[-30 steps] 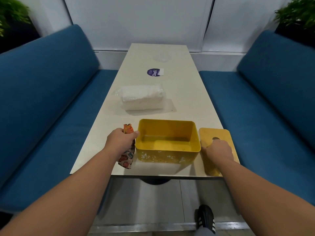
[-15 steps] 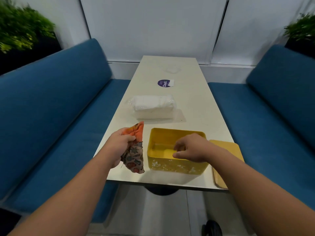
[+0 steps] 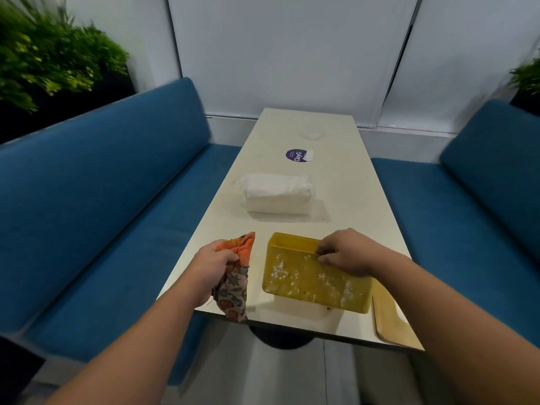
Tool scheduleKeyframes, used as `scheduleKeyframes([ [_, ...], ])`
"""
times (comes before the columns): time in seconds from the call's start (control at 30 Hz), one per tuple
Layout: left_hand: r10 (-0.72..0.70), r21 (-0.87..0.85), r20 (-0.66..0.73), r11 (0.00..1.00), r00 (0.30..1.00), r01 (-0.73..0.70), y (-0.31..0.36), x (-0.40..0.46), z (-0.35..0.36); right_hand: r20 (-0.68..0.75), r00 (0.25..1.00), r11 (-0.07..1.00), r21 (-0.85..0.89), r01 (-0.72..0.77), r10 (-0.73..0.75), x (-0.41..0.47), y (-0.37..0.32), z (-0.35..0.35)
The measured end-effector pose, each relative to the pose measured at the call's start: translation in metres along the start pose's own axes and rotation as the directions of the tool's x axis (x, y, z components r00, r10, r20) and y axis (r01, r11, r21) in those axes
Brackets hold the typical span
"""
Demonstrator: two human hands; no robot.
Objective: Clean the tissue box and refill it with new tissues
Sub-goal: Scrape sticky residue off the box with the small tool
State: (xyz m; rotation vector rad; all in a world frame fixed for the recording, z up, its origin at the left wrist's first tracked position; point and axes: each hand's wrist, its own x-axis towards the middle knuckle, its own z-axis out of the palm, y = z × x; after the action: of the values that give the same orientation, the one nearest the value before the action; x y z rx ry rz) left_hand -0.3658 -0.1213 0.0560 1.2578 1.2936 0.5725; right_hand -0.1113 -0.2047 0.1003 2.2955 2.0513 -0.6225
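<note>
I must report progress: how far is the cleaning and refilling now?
Done: the flat yellow lid is off, beside the yellow plastic tissue box. In hand: right hand grips the tilted box's rim; left hand holds the patterned orange cloth. Left: white specks on the box; the wrapped white tissue pack lies untouched.

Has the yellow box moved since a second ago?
Yes. The yellow box sat flat on the table; now the right hand grips its near rim, tilting it up toward the person.
</note>
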Motion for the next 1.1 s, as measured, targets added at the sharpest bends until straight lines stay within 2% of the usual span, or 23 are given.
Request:
scheduleKeyframes([
  [0.2,0.053,0.026,-0.007,0.998,0.999,-0.052,0.017,0.004,0.006,-0.139,0.990,0.996,0.083,-0.017,0.028,0.013,0.009,-0.012],
  [0.3,0.070,0.061,-0.016,0.996,0.997,-0.069,0.023,0.009,0.010,-0.267,0.963,0.997,-0.077,0.013,-0.033,0.012,0.013,-0.004],
  [0.37,0.081,0.102,-0.016,0.992,0.997,-0.079,0.028,0.012,0.014,-0.248,0.965,0.977,-0.210,0.036,-0.089,0.006,0.016,0.001],
  [0.47,0.128,0.203,-0.019,0.972,0.992,-0.121,0.042,0.015,0.020,-0.136,0.987,0.915,-0.402,0.021,-0.082,0.000,0.023,0.006],
  [0.6,0.209,0.272,0.038,0.939,0.977,-0.211,0.065,0.021,0.029,-0.141,0.986,0.895,-0.446,0.012,-0.084,0.007,0.030,0.007],
  [0.67,0.301,0.456,0.114,0.831,0.947,-0.319,0.077,0.029,0.034,-0.167,0.982,0.906,-0.423,0.009,-0.088,0.010,0.032,0.008],
  [0.73,0.371,0.664,0.220,0.620,0.902,-0.417,0.090,0.036,0.040,-0.182,0.981,0.927,-0.375,0.000,-0.073,0.009,0.032,0.009],
  [0.77,0.375,0.710,0.278,0.540,0.884,-0.452,0.096,0.038,0.044,-0.188,0.980,0.936,-0.352,-0.003,-0.068,0.009,0.033,0.010],
  [0.9,0.331,0.758,0.454,0.344,0.827,-0.554,0.115,0.048,0.063,-0.198,0.977,0.946,-0.325,0.015,-0.083,0.009,0.037,0.011],
  [1.1,0.334,0.772,0.598,0.003,0.728,-0.635,0.120,0.059,0.104,-0.213,0.973,0.956,-0.293,0.021,-0.087,0.011,0.040,0.012],
])
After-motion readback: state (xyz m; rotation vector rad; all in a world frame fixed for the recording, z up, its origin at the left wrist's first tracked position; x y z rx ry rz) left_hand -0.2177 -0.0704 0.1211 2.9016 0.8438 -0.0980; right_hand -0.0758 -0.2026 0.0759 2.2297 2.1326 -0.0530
